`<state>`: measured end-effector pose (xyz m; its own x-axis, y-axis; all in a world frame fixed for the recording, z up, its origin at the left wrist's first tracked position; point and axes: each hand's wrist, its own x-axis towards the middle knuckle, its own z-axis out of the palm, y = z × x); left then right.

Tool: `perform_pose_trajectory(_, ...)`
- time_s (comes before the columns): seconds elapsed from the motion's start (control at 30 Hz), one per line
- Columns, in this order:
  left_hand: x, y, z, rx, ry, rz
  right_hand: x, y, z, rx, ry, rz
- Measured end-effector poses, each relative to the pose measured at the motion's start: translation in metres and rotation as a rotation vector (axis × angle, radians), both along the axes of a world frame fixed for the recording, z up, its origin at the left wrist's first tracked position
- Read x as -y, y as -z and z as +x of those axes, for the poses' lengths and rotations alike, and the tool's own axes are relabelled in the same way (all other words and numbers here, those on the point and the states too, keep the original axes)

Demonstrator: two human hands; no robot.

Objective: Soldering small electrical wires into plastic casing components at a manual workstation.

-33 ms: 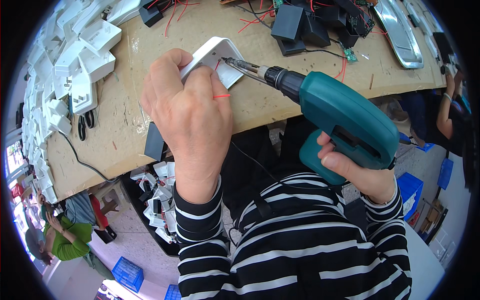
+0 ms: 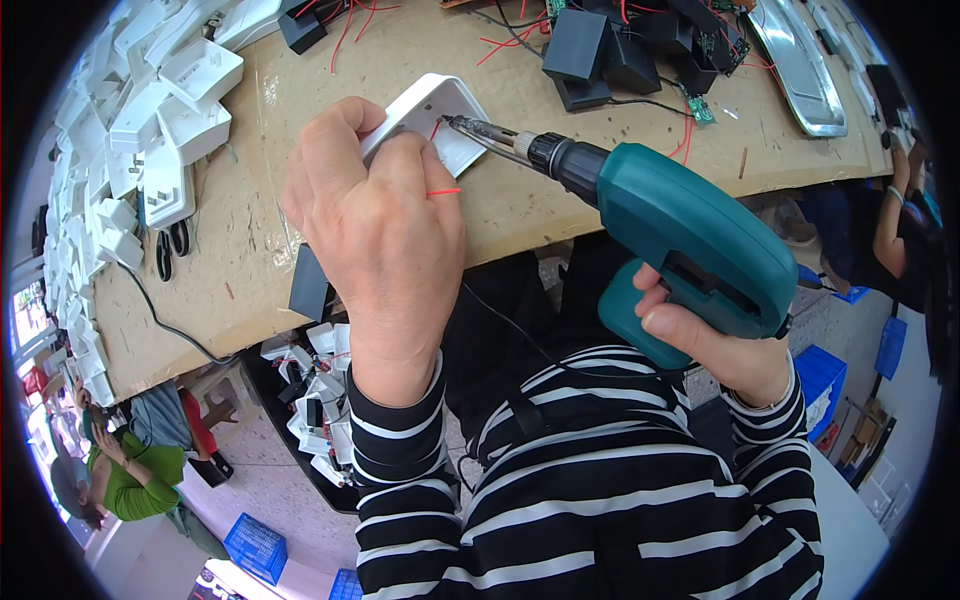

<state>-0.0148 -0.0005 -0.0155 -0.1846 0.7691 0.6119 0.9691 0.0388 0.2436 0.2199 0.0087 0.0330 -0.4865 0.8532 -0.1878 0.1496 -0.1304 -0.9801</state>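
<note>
Showing no change, left hand (image 2: 375, 215) grips white casing (image 2: 462, 103) near the surface's (image 2: 525, 212) front edge, right hand (image 2: 725, 355) grasps green tool (image 2: 690, 215); work stays by red wire (image 2: 443, 191), contact unclear

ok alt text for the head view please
A person's left hand holds a white case while the right hand holds a teal soldering gun, its tip by a red wire inside the case. White casings and black boxes lie on the table.

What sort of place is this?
Probably an electronics assembly workshop: white plastic housings heaped on the worktable, black boxes with wires and circuit boards, and a green soldering gun in the right hand.
</note>
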Motion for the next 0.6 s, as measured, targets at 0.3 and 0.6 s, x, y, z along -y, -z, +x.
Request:
perform_pose_trajectory(0.3,-0.0002,-0.0001,0.0001,0.004,0.000,0.004,-0.0073,0.0066,0.0026,0.058,-0.136,0.254)
perform_pose_trajectory(0.6,-0.0010,0.0009,0.0005,0.008,0.003,0.003,-0.0070,0.0094,0.0024,0.079,-0.141,0.341)
